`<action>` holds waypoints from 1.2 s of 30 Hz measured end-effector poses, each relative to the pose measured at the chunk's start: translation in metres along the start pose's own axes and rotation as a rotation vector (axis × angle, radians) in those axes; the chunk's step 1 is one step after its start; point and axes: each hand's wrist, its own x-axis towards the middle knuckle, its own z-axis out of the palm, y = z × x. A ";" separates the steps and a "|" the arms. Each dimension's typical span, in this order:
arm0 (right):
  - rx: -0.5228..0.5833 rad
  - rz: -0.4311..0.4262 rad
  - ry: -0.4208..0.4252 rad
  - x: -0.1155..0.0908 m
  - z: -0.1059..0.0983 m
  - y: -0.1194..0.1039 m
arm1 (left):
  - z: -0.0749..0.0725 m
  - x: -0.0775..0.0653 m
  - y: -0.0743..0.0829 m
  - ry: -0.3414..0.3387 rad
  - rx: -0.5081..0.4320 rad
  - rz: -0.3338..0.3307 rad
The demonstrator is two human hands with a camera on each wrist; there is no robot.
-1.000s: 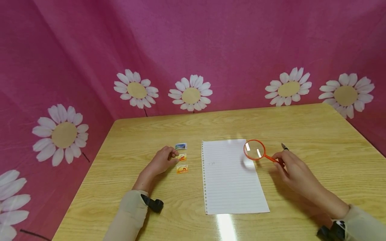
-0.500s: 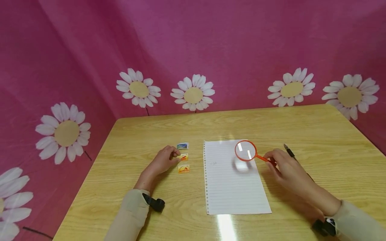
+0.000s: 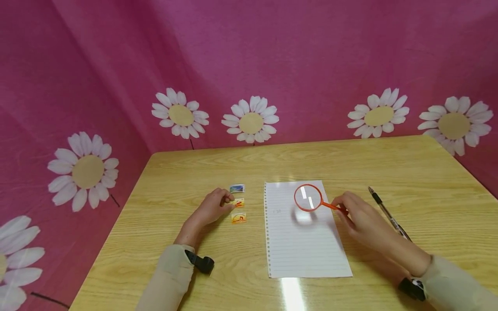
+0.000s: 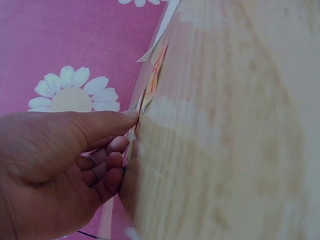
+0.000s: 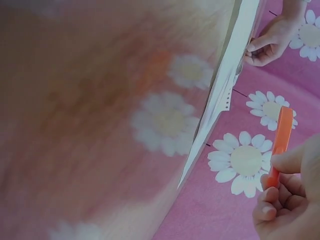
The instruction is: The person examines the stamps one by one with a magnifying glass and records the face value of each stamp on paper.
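Observation:
My left hand (image 3: pixel 210 207) rests at the left edge of the middle postage stamp (image 3: pixel 238 202), yellow and red. The left wrist view shows thumb and forefinger pinching the near end of that small stamp (image 4: pixel 153 82), other fingers curled. A blue-green stamp (image 3: pixel 237 188) lies beyond it and a yellow-orange stamp (image 3: pixel 239 218) nearer. My right hand (image 3: pixel 362 220) grips a magnifying glass (image 3: pixel 308 203) by its orange-red handle. Its round lens hangs over the upper part of a lined sheet of paper (image 3: pixel 307 250), casting a ring shadow. Only the orange rim, edge-on (image 5: pixel 283 130), shows in the right wrist view.
A ballpoint pen (image 3: pixel 385 209) lies right of the sheet, partly behind the right forearm. Faint handwriting (image 3: pixel 277 211) marks the paper's upper left. The wooden table (image 3: pixel 186 166) meets a pink flowered cloth (image 3: pixel 311 65) at back and left.
My right hand has moved the magnifying glass leftward, from the sheet's right edge to over its upper part, uncovering more of the pen. The left hand stays at the middle stamp.

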 end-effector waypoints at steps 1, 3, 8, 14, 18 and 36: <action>0.006 0.003 -0.002 0.001 0.001 -0.001 | 0.000 0.000 0.000 -0.002 -0.002 -0.004; 0.020 0.002 -0.004 0.002 0.002 -0.002 | 0.000 0.000 0.000 -0.004 -0.005 -0.010; 0.039 -0.013 -0.012 0.006 0.006 -0.006 | 0.001 0.001 -0.001 -0.007 -0.016 -0.015; 0.047 -0.031 -0.013 0.010 0.010 -0.010 | 0.001 0.001 -0.001 -0.007 -0.016 -0.019; 0.047 -0.053 -0.016 0.015 0.012 -0.013 | 0.001 0.000 -0.001 -0.001 -0.015 -0.012; 0.083 -0.143 -0.032 0.039 0.022 -0.029 | 0.000 0.000 -0.002 0.007 -0.015 0.006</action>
